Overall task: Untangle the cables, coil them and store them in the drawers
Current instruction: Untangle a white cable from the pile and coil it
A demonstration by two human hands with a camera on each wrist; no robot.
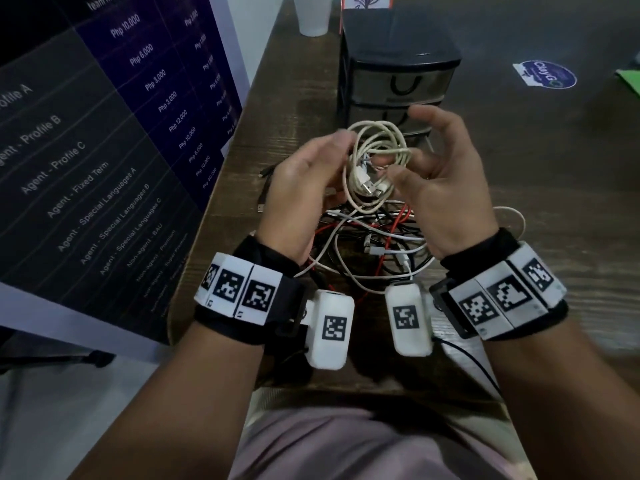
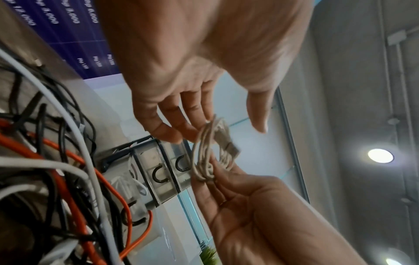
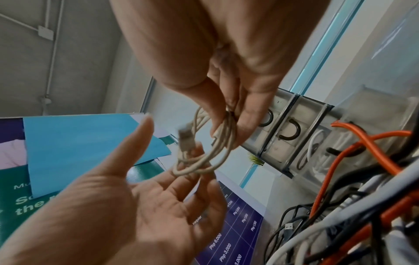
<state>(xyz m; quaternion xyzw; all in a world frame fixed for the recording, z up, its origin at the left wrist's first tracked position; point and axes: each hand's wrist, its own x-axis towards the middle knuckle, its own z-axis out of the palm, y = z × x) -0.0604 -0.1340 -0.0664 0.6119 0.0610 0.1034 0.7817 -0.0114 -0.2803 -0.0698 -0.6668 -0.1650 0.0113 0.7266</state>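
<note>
One cream cable, coiled, hangs above the counter between both hands: the left hand pinches its loops, while the right hand looks released, fingers spread. Near, one tangle remains; I cannot count its cables. Far, the drawer unit shows three drawers, all closed.
</note>
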